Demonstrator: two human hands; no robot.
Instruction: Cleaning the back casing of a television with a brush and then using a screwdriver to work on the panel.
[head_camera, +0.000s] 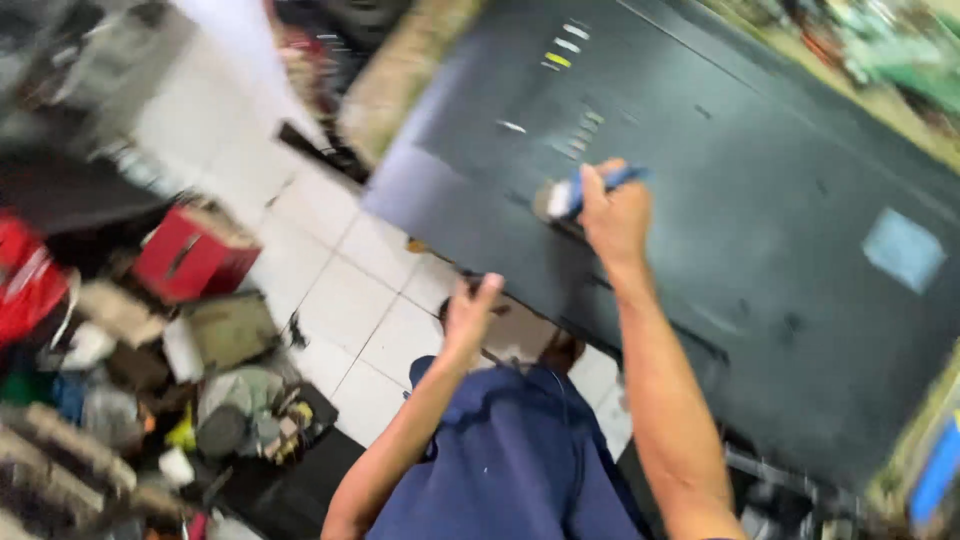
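Note:
A large flat black panel (740, 200), like the back of a television, lies tilted across the upper right. My right hand (615, 215) is closed around a brush with a blue handle (590, 190), whose head rests on the panel's surface. My left hand (468, 310) hovers with loose, parted fingers near the panel's lower edge, holding nothing. My knee in dark blue trousers (510, 460) is below both hands. The picture is blurred by motion.
White floor tiles (350, 300) show at centre left. A red box (190, 255) and a heap of tools, bottles and clutter (150, 400) crowd the left side. A pale square label (903, 248) sits on the panel's right part.

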